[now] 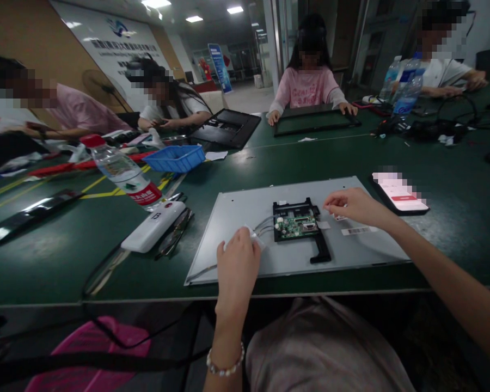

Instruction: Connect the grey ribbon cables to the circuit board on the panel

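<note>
1. Closest of all is the seated person's lap (318, 348), under soft brownish cloth.
2. Next comes the big green table (245, 169), which stretches across to the other people.
3. Across it, a co-worker in a pink top (310, 90) has both hands on a thin black frame (318, 129).
4. Flat on the table, right in front of the seated person, lies a wide grey panel (232, 215).
5. I can see the left hand (240, 258) over the panel's left part. Its fingers are bent down and close together at a see-through whitish piece (253, 235). I cannot tell if they are squeezing it.
6. The right hand (351, 207) is over the other side of the panel. Its thumb and finger are narrow, almost pinched. I cannot tell if something tiny is between them.
7. On the panel, between the two hands, is a black bracket (320, 247).
8. To the right, a phone (400, 193) with a lit screen lies on the table.
9. On the bracket sits a little green board (296, 226).
10. Thin grey wires (265, 222) go from the board toward the left hand.
</note>
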The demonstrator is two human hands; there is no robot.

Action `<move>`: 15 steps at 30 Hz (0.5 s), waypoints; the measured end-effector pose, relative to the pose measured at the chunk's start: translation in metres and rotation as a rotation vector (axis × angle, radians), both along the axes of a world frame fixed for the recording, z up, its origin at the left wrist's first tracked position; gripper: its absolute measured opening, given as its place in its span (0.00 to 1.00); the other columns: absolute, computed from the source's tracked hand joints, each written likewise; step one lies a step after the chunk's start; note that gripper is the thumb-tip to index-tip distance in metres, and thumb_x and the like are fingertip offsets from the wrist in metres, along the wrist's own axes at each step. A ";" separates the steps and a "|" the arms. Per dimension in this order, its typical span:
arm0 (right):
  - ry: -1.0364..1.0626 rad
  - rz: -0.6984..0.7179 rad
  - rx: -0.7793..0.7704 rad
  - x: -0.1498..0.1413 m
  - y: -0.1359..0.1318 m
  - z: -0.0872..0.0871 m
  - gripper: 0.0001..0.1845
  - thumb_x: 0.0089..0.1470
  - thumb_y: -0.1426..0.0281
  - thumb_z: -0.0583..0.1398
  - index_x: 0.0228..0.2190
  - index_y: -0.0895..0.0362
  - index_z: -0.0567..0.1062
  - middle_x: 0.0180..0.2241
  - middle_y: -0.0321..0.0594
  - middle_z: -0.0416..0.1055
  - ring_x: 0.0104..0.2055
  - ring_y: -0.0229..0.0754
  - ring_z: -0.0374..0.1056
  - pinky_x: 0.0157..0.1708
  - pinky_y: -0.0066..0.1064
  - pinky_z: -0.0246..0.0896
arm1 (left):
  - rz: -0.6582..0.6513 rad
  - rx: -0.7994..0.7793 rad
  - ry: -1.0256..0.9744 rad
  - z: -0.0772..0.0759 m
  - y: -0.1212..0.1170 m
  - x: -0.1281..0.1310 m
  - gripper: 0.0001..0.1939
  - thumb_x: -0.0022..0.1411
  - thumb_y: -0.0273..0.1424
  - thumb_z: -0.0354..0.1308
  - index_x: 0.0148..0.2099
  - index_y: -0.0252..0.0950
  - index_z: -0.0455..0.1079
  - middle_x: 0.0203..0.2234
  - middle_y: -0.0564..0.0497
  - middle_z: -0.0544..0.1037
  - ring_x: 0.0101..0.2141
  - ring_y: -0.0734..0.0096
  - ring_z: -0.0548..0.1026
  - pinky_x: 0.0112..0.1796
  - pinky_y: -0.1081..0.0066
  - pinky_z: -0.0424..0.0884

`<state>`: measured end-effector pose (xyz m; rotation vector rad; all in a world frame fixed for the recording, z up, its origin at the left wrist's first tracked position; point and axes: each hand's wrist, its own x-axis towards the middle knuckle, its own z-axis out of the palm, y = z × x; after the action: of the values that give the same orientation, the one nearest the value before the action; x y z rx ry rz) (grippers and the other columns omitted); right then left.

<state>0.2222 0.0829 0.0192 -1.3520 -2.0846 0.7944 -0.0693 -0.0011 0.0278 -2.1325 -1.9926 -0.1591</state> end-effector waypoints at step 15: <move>-0.099 0.037 0.002 -0.005 -0.005 0.001 0.09 0.51 0.69 0.58 0.33 0.55 0.79 0.31 0.38 0.77 0.33 0.42 0.71 0.35 0.31 0.64 | -0.032 -0.086 -0.212 -0.001 0.009 -0.015 0.15 0.61 0.36 0.53 0.49 0.38 0.59 0.44 0.44 0.75 0.48 0.56 0.72 0.48 0.57 0.64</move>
<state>0.2170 0.0781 0.0204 -1.3811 -2.1917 0.7540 -0.0847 0.0078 0.0268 -2.2876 -2.1155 -0.3230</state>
